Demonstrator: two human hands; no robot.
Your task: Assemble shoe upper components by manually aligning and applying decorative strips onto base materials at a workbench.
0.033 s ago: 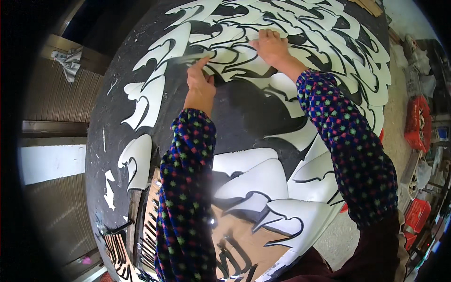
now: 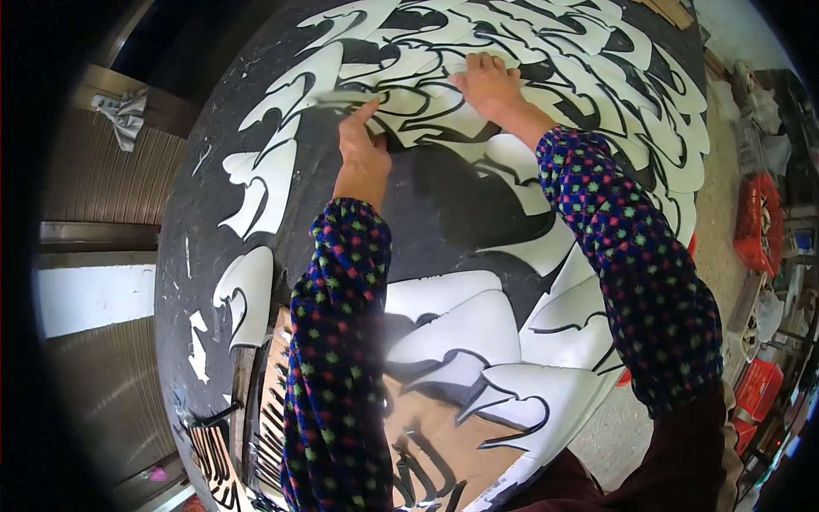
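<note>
White curved cutouts with black edges lie overlapping on a dark tabletop (image 2: pixel 452 205). My left hand (image 2: pixel 363 154) is at the near left border of the pile, index finger stretched and the other fingers curled. It grips the end of a white cutout (image 2: pixel 414 101) whose left part, a pale strip, is smeared by motion. Farther right, my right hand (image 2: pixel 493 90) lies over the pile, fingers flat on a white cutout (image 2: pixel 465 61) and thumb apart.
Larger white cutouts (image 2: pixel 478 328) lie near me, partly over brown board (image 2: pixel 478 444) with black slots. A few more white cutouts (image 2: pixel 247 299) line the left side, beside a wooden strip (image 2: pixel 245 384). Red baskets (image 2: pixel 758 226) stand at the right. White scraps (image 2: pixel 198 346) lie at left.
</note>
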